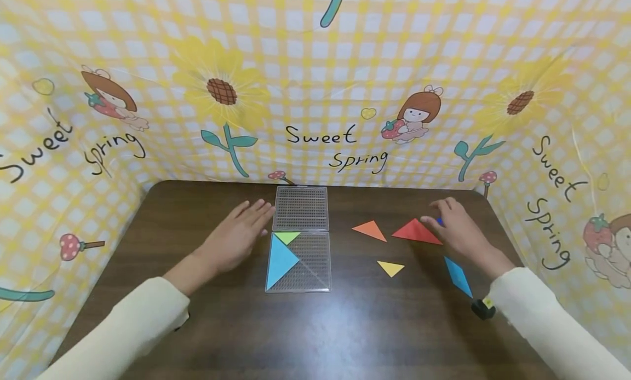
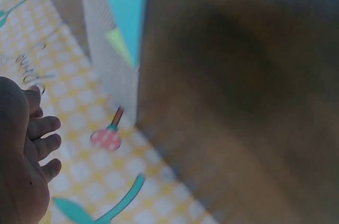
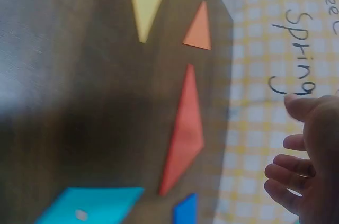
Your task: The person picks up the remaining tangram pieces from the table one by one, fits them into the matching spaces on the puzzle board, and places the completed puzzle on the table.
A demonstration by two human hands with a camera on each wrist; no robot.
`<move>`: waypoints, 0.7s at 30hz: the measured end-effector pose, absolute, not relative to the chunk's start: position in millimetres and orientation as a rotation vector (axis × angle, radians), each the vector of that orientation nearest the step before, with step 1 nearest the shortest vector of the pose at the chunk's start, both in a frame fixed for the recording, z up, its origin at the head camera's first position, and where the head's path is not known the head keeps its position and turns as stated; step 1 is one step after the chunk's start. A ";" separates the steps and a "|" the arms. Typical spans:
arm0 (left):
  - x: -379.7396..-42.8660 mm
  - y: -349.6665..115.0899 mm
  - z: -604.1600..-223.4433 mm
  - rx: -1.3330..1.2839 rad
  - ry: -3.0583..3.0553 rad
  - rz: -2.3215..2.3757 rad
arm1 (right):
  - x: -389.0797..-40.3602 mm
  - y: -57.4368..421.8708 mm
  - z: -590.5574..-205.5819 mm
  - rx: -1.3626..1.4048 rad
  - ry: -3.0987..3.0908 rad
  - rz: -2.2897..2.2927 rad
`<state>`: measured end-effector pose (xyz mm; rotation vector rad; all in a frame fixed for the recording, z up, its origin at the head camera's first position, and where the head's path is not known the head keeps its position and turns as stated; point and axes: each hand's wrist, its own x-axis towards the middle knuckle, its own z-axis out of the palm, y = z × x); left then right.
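Looks only partly done — with a light-blue triangle (image 1: pixel 281 262) and a small green triangle (image 1: pixel 287 237) set in the near panel (image 1: pixel 317 254) of the gridded case (image 1: pixel 302 207), and the orange triangle (image 1: pixel 372 230), red triangle (image 1: pixel 415 232), yellow triangle (image 1: pixel 391 268), blue parallelogram (image 1: pixel 458 277) and a partly hidden dark-blue piece (image 3: pixel 185 211) left loose on the desk (image 1: pixel 236 330) to its right. Empty-handed as far as shown — with the left hand (image 1: pixel 240 232) straight-fingered just beside the case, and the right hand (image 1: pixel 458 226) loose-fingered near the red triangle.
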<state>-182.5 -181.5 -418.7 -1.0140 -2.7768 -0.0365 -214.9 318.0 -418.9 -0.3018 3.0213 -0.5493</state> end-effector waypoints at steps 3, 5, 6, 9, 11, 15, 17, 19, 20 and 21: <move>-170.9 -176.9 -438.0 -1.026 -2.783 -0.068 | -212.0 316.6 -435.6 -0.318 3.013 -0.524; -163.9 -172.9 -450.3 -1.043 -2.809 -0.104 | -211.5 316.5 -446.7 -0.367 3.030 -0.475; -161.1 -170.7 -456.5 -1.057 -2.822 -0.123 | -211.5 316.9 -452.1 -0.384 3.046 -0.457; -155.8 -163.5 -474.2 -1.106 -2.859 -0.166 | -213.8 320.8 -467.4 -0.442 3.109 -0.390; -154.8 -159.9 -484.2 -1.140 -2.874 -0.206 | -217.0 324.3 -475.0 -0.441 3.125 -0.385; -155.3 -155.6 -494.6 -1.191 -2.890 -0.284 | -224.8 326.9 -481.6 -0.349 3.070 -0.450; -157.4 -153.4 -496.5 -1.211 -2.896 -0.321 | -228.1 328.2 -482.2 -0.274 3.018 -0.505; -159.9 -151.4 -497.9 -1.224 -2.907 -0.344 | -231.5 329.0 -483.2 -0.209 2.967 -0.555; -160.9 -150.9 -497.9 -1.232 -2.922 -0.348 | -233.2 329.3 -483.8 -0.192 2.943 -0.576; -162.2 -150.5 -498.2 -1.238 -2.937 -0.348 | -235.2 329.4 -484.9 -0.177 2.929 -0.582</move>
